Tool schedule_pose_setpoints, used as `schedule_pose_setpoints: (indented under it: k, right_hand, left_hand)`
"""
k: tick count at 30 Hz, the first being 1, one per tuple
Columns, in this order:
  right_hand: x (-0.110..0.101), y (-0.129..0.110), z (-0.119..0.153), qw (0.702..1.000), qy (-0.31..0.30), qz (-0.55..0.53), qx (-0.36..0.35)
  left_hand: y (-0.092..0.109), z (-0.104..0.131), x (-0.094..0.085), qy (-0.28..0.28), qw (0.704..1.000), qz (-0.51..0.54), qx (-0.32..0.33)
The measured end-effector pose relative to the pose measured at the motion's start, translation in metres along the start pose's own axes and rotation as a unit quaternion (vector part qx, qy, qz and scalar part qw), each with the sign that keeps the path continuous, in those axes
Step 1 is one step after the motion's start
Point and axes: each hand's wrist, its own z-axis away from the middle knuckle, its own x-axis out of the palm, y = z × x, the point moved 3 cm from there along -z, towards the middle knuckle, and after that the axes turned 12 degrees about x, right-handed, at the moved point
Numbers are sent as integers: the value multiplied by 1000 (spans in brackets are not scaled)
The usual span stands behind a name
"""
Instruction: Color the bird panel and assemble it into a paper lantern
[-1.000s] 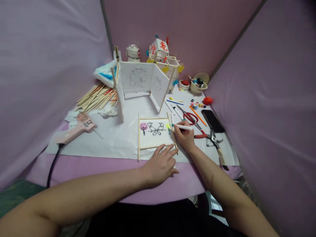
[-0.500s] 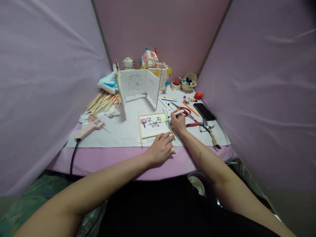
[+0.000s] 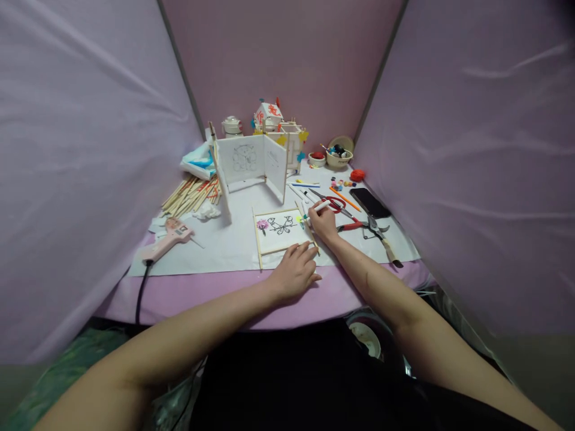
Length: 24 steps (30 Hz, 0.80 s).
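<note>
A white sheet framed with thin wooden sticks, the framed drawing (image 3: pixel 281 238), lies flat before me. It bears two black-line birds, a pink flower on the left and a yellow-green patch at the right. My left hand (image 3: pixel 296 272) rests flat with fingers spread over its lower right edge. My right hand (image 3: pixel 322 222) is closed around a marker pen (image 3: pixel 320 206), white with a green tip end. The pen's tip end is at the drawing's right side, by the yellow and green marks; whether it touches the sheet I cannot tell.
Standing panels (image 3: pixel 245 158) are behind the drawing. At left are a pink glue gun (image 3: pixel 171 239) and wooden sticks (image 3: pixel 191 194). At right lie scissors (image 3: pixel 335 205), red-handled pliers (image 3: pixel 371 226), a phone (image 3: pixel 370 202) and an orange pen (image 3: pixel 345 199). A small bowl (image 3: pixel 339 158) stands at the back.
The view has shifted slightly, so the whole table sits a little differently. My right hand still holds the marker at the drawing's right side; my left hand stays on its lower edge.
</note>
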Motion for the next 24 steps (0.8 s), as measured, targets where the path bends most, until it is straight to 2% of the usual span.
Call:
schedule_pose_setpoints:
  k: [5,9,12,17,21,24]
  right_hand:
    - [-2,-1,-14,1000,-19,-18,11]
    - [-2,0,-21,993,-71,-68,69]
    - [-3,1,-20,989,-78,-70,101]
    - [-6,-1,-14,995,-64,-34,75]
    - [-5,-1,-9,994,-71,-31,74]
    - [-4,-2,-6,996,-75,-2,45]
  left_hand:
    - [-6,-15,-4,-13,1000,9,26]
    - [-9,-26,-1,-11,1000,23,16]
    - [-8,-27,5,1,999,50,11]
    - [-10,-19,10,53,995,79,19]
    - [-14,-14,8,57,993,102,12]
    - [-16,-12,7,63,990,122,8]
